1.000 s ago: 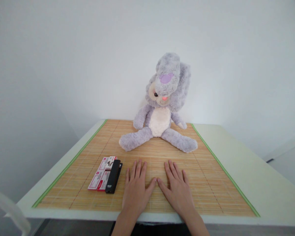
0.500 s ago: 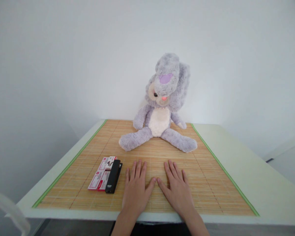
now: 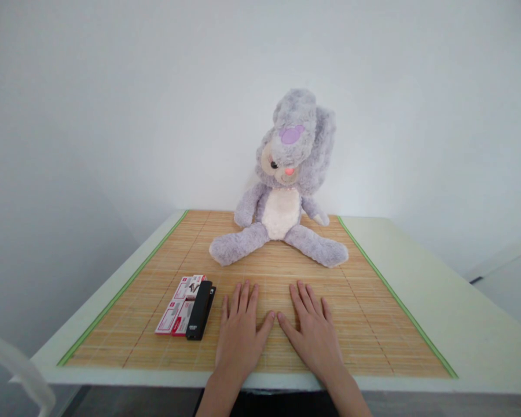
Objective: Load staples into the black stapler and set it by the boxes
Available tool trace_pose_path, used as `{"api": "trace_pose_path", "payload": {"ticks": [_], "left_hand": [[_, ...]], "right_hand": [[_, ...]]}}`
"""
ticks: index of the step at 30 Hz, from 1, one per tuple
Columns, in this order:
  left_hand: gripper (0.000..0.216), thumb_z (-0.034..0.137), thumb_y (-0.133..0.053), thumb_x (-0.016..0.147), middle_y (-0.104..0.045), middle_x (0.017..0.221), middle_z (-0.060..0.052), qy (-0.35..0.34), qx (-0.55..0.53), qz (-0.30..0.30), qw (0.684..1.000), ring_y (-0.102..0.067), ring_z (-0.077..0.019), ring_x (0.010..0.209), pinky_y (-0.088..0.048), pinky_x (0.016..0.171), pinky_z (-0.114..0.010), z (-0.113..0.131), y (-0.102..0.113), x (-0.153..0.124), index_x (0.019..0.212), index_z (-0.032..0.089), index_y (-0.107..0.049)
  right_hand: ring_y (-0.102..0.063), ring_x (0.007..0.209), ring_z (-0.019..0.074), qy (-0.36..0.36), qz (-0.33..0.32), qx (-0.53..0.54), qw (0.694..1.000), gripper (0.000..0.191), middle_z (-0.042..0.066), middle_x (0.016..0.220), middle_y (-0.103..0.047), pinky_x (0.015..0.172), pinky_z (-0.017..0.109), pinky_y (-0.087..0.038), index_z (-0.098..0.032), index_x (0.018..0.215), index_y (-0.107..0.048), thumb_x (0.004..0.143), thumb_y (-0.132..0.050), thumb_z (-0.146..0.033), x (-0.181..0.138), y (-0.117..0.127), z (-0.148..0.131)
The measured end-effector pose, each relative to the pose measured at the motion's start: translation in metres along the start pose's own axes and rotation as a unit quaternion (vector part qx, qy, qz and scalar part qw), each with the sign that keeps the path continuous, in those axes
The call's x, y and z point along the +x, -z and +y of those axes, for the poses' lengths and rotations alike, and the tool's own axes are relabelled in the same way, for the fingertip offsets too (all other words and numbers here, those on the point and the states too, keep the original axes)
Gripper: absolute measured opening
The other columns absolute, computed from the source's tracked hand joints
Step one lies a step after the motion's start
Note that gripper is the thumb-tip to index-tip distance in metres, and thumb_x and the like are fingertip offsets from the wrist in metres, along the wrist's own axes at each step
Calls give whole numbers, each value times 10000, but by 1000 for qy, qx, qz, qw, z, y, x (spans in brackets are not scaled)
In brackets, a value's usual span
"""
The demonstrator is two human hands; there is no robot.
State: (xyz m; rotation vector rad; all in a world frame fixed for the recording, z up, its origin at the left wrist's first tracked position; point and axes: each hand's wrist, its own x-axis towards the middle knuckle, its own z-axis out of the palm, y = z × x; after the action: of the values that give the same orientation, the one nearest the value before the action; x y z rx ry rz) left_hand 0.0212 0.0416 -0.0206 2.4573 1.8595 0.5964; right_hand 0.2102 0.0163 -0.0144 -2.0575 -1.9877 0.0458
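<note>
My left hand [image 3: 239,335] and my right hand [image 3: 312,331] lie flat, palms down, side by side on a bamboo mat [image 3: 369,324], thumbs nearly touching. Both are open and hold nothing. Just left of my left hand lies a black stapler [image 3: 200,310], partly on top of several red-and-white staple boxes [image 3: 178,305]. Beyond my fingertips a grey plush rabbit [image 3: 286,191] sits upright at the back of the mat with its legs spread.
The mat with green edging covers most of a pale table [image 3: 438,289] set against a white wall. A curved white object [image 3: 17,370] shows at the lower left, off the table edge.
The view shifted very slightly; my hands and the objects stay where they were.
</note>
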Motion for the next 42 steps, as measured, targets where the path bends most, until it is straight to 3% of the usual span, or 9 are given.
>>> {"api": "trace_pose_path", "payload": {"ticks": [42], "left_hand": [[648,537,-404,1024,-297,1688,-87,-5,5,7,1000,-214,-317,1575,-225,1251,-608,4,2,-3,1602,251,-339]], "right_hand": [[-186,1585,275,1,-2,4,1000,735,38,1712,-215,1265,551,-126,-294,1632,-263,995,-399,-635,1,0,-1]]}}
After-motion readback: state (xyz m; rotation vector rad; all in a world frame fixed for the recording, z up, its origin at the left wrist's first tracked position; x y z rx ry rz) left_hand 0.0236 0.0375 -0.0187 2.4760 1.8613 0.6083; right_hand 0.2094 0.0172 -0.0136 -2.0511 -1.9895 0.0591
